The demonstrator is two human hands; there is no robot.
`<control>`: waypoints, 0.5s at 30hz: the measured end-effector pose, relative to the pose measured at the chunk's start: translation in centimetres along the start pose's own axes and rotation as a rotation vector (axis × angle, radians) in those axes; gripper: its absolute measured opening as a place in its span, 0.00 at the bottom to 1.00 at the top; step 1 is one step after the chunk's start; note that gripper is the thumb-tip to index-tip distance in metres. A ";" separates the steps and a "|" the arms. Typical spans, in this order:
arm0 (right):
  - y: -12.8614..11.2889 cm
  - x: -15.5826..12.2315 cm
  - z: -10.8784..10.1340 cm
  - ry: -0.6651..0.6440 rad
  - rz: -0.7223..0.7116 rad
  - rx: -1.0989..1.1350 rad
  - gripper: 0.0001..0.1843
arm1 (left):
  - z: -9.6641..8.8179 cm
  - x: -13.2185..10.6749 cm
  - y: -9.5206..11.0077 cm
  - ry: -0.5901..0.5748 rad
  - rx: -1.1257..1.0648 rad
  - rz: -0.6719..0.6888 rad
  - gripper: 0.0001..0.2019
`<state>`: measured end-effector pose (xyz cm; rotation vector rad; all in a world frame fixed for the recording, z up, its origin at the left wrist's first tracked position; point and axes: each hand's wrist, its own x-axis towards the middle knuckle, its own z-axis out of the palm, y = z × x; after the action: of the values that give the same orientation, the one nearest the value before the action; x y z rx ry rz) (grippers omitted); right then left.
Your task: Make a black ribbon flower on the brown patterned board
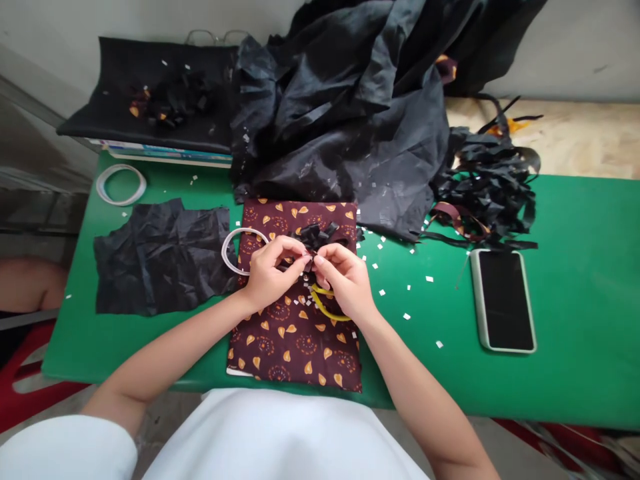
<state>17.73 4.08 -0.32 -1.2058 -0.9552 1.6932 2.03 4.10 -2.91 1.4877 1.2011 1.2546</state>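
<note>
My left hand and my right hand meet fingertip to fingertip over a maroon patterned cloth. Both pinch a small dark ribbon strip, mostly hidden by the fingers. Just beyond them lies a bow-like bunch of black ribbon loops. A yellow loop, perhaps a scissors handle, shows beneath my right hand. Beside my left hand, a roll of white double-sided tape rests partly on the cloth's left edge. Tiny white paper bits are scattered around the fingers.
Black fabric is heaped at the back, and a black cloth piece lies left. A second tape roll sits at the left edge. Cut black strips and a phone are on the right of the green table.
</note>
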 end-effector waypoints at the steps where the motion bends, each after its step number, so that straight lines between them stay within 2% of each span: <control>1: 0.0 0.0 -0.1 -0.002 0.003 0.000 0.17 | 0.0 0.0 0.0 0.003 -0.002 -0.020 0.05; 7: 0.3 -0.2 -0.1 0.040 -0.026 -0.092 0.16 | 0.0 -0.1 0.1 0.033 -0.010 -0.060 0.07; 15: 0.9 -0.4 0.2 0.073 -0.195 -0.253 0.08 | 0.0 -0.1 0.1 0.038 0.025 -0.048 0.08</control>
<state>17.42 3.36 -0.95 -1.2822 -1.2274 1.3970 2.02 3.99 -2.79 1.4501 1.2742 1.2448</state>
